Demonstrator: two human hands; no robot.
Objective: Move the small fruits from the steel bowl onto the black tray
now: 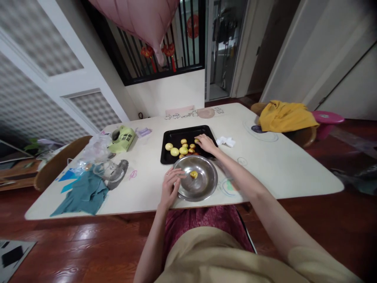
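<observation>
A teal cloth (85, 194) lies on the desk (282, 169). Yellow fabric (285, 116) drapes over a chair (306, 137). A pink balloon (141, 17) hangs above.

Plain khaki-tan tee (203, 255), kinda loose, soft folds across the front. Short sleeve (312, 261) on the right arm (265, 200), so bare below that. Bottoms (203, 218) are deep burgundy, sorta mottled; can't tell if pants or skirt. Looks like a thin ring (167, 175) on the left hand (171, 188) too.

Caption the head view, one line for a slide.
Right hand at yellowish produce in a black tray; left hand at a metal bowl holding one piece.
</observation>
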